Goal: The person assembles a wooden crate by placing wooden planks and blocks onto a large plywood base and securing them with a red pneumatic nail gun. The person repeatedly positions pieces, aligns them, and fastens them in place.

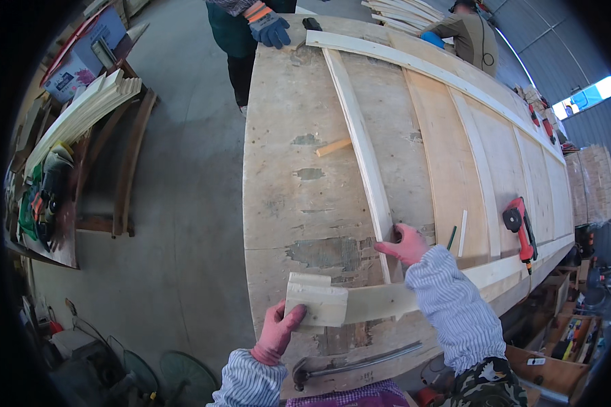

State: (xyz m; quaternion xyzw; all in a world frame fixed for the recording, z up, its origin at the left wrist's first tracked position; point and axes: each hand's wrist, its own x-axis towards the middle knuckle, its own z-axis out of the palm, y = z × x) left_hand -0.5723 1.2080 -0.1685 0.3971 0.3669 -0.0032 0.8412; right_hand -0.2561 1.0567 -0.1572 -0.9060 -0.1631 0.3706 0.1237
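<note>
At the near left end of a wooden frame, my left hand [278, 332], in a pink glove, is closed on a pale wood block [317, 300]. The block sits over the end of the near rail [380, 302]. My right hand [406, 245], also gloved in pink, is closed around the near end of a wooden crosspiece [360, 139], thumb and fingers at its edges. That crosspiece runs away to the far rail [414, 57]. A hammer [356, 365] with a long metal handle lies close to the table's near edge. Part of the near rail is hidden behind my right forearm.
The frame lies on a worn plywood table [278, 197]. A red power tool [519, 230] rests at the near rail on the right. A co-worker's blue-gloved hand [270, 28] touches the far left corner. Another person [468, 37] bends beyond. Wood strips [88, 112] are stacked at left.
</note>
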